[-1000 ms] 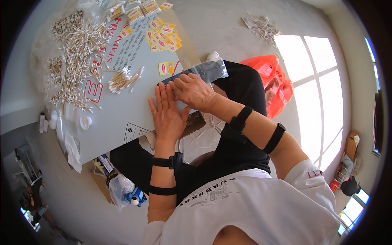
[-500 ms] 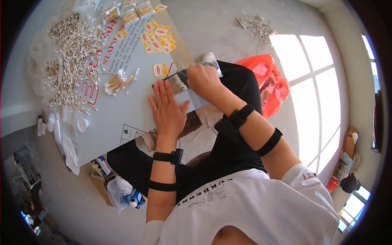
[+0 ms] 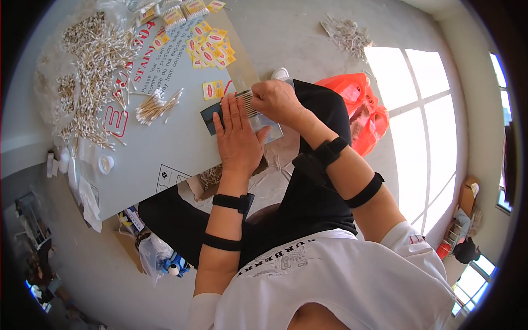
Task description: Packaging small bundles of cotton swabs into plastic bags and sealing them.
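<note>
My left hand [image 3: 240,135] lies flat at the table's right edge, fingers stretched over a row of cotton swabs [image 3: 248,104]. The row rests side by side on a dark flat plate [image 3: 210,120], which shows to the left of my fingers. My right hand [image 3: 276,102] is closed in a fist at the row's right end, on a clear plastic bag [image 3: 273,132]; its fingertips are hidden. Just beyond my left fingers lies a yellow-and-white printed card [image 3: 212,90]. A small loose bunch of cotton swabs [image 3: 158,107] sits farther left.
A big heap of cotton swabs [image 3: 96,71] spills from clear plastic at the left. More printed cards [image 3: 210,49] and packed swab bags [image 3: 175,16] lie at the far side. Below the table edge is an open carton [image 3: 212,177]; a red plastic bag [image 3: 366,104] stands right.
My left hand has slid right along the plate, taking the swab row toward my right fist. More of the dark plate shows on the left. The right hand remains closed.
</note>
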Tool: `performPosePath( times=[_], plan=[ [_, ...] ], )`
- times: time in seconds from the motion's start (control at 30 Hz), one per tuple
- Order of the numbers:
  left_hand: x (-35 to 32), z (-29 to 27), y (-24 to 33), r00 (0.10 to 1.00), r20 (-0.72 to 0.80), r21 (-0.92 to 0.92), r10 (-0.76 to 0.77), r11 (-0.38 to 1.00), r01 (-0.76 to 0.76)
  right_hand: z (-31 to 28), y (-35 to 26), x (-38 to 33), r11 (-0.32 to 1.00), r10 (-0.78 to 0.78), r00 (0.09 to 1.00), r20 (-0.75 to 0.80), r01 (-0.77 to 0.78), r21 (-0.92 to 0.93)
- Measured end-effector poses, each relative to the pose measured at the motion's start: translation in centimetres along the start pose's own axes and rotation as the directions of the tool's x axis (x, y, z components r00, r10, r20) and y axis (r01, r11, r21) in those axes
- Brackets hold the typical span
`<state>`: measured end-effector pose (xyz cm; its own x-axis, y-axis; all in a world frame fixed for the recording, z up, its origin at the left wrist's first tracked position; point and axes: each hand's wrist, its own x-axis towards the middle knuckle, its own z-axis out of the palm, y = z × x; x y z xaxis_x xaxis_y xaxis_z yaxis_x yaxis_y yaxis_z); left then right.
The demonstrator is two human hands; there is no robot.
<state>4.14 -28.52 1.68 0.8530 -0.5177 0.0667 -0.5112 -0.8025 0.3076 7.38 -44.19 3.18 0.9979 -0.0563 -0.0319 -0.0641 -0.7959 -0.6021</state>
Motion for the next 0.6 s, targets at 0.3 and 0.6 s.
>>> performPosePath(
  times=[0.3, 0.6],
  plan=[
    [1.3, 0.3, 1.5, 0.999, -0.014, -0.061, 0.044, 0.997, -0.045, -0.7, 0.9, -1.2, 0.998, -0.037, 0.986, -0.165, 0.046, 0.051],
    [2.8, 0.3, 0.4, 0.923, -0.211, -0.91, -0.321, 0.41, -0.065, 0.9, 4.6, -4.2, -0.115, 0.633, 0.723, 0.278, -0.267, 0.957]
  ],
)
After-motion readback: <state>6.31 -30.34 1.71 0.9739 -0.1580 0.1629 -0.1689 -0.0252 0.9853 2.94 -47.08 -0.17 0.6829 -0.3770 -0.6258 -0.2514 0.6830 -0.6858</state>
